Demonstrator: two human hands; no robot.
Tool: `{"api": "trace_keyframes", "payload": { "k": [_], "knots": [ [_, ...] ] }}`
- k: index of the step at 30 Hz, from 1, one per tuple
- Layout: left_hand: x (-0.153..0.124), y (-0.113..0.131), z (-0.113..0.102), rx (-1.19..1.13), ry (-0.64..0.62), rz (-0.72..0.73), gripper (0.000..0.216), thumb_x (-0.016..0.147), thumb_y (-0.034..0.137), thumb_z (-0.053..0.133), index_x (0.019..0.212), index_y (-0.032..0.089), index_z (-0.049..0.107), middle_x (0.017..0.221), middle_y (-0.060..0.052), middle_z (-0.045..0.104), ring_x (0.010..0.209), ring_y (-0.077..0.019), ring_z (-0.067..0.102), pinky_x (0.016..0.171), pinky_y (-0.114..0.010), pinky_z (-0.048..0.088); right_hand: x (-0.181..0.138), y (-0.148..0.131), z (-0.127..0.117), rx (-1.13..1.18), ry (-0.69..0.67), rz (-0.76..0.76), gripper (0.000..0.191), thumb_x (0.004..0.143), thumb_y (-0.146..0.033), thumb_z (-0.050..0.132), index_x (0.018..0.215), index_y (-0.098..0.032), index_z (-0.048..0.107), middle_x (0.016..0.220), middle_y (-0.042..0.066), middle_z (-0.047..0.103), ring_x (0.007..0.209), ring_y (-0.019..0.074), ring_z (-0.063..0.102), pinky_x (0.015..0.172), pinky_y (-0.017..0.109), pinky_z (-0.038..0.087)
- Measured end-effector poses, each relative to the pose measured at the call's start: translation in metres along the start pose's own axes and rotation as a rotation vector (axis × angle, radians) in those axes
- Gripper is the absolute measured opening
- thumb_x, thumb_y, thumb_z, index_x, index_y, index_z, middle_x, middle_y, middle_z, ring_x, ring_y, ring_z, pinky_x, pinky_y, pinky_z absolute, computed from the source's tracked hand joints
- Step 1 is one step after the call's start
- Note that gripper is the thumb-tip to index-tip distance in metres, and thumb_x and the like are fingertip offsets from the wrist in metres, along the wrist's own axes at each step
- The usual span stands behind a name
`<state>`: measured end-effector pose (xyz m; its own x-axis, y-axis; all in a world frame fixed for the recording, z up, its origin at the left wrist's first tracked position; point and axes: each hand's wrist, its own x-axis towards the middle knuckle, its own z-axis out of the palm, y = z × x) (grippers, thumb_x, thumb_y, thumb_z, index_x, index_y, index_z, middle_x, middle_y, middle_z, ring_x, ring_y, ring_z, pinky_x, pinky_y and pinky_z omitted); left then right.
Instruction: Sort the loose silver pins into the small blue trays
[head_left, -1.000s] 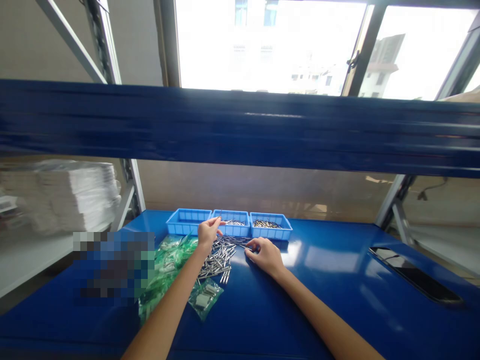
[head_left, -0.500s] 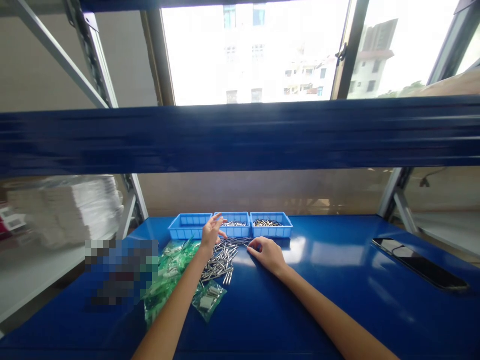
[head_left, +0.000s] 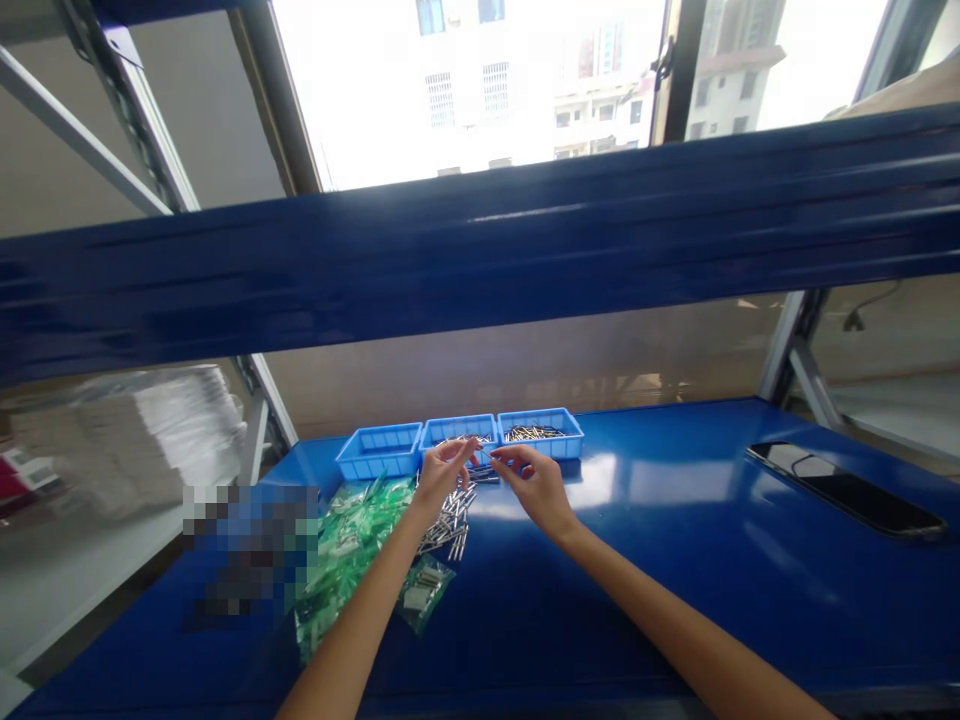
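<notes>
My right hand [head_left: 538, 492] pinches the end of a thin metal rod [head_left: 485, 453] between thumb and fingertips. The fingertips of my left hand [head_left: 442, 478] close on the rod's other end, a little above the table. Beneath and beside the hands lies a loose pile of slim metal rods [head_left: 456, 520], partly covered by my left hand. Behind the hands stand a middle blue bin [head_left: 459, 424] with metal pieces and a right blue bin [head_left: 559, 451] holding many small rods. The rod's exact kind is too small to tell.
A left blue bin [head_left: 379, 465] shows its bare inside. Green plastic bags [head_left: 352, 540] heap up left of the rods, with a small clear packet [head_left: 424, 592] in front. A phone [head_left: 847, 490] lies at the right. A blue shelf beam [head_left: 480, 250] crosses above the table.
My left hand has come down and right, its spread fingers closing at the rod. My right hand has lifted the rod slightly. The camera view has tilted.
</notes>
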<state>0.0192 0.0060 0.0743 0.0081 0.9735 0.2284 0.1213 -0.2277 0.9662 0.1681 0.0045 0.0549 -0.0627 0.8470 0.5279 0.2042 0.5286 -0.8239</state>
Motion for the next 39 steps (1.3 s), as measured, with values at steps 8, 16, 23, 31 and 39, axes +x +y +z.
{"api": "trace_keyframes", "payload": {
  "k": [8,16,23,31,39],
  "knots": [
    [-0.001,-0.003,0.004,0.02,0.011,-0.037,0.033,0.063,0.043,0.064,0.074,0.012,0.064,0.054,-0.001,0.059,0.034,-0.0041,0.044,0.032,-0.016,0.02,-0.005,0.001,0.006,0.034,-0.031,0.048,0.028,0.07,-0.043,0.059,0.079,-0.018,0.066,0.073,0.002,0.065,0.06,0.0114,0.051,0.053,0.022,0.039],
    [-0.003,-0.005,0.009,0.109,-0.05,-0.071,0.031,0.064,0.041,0.064,0.073,0.012,0.068,0.054,-0.002,0.061,0.035,-0.0035,0.041,0.034,-0.017,0.025,0.002,0.005,0.001,0.203,0.015,0.13,0.028,0.07,-0.041,0.059,0.082,-0.016,0.064,0.082,0.006,0.065,0.069,0.0144,0.058,0.058,0.024,0.043],
    [0.0,-0.011,0.007,0.14,-0.198,-0.034,0.03,0.064,0.041,0.064,0.075,0.014,0.068,0.062,-0.002,0.064,0.038,-0.0038,0.044,0.04,-0.017,0.035,0.002,0.01,-0.001,0.178,0.016,0.154,0.031,0.068,-0.043,0.06,0.081,-0.015,0.066,0.078,0.005,0.066,0.067,0.0148,0.057,0.062,0.025,0.044],
    [0.009,-0.022,-0.006,0.117,0.002,-0.074,0.033,0.06,0.042,0.067,0.073,0.011,0.067,0.067,-0.006,0.066,0.033,-0.0031,0.041,0.036,-0.018,0.033,-0.002,0.018,0.0,-0.051,-0.123,0.086,0.022,0.074,-0.033,0.055,0.086,-0.018,0.065,0.082,0.003,0.066,0.068,0.0145,0.056,0.066,0.027,0.045],
    [0.011,-0.016,-0.01,-0.218,0.186,-0.123,0.046,0.061,0.042,0.065,0.093,0.009,0.062,0.089,-0.014,0.066,0.034,-0.0023,0.044,0.028,-0.016,0.017,-0.011,0.031,0.003,-0.482,-0.258,-0.119,0.031,0.068,-0.027,0.057,0.098,-0.024,0.062,0.103,0.005,0.055,0.099,0.0215,0.047,0.086,0.038,0.036]
  ]
}}
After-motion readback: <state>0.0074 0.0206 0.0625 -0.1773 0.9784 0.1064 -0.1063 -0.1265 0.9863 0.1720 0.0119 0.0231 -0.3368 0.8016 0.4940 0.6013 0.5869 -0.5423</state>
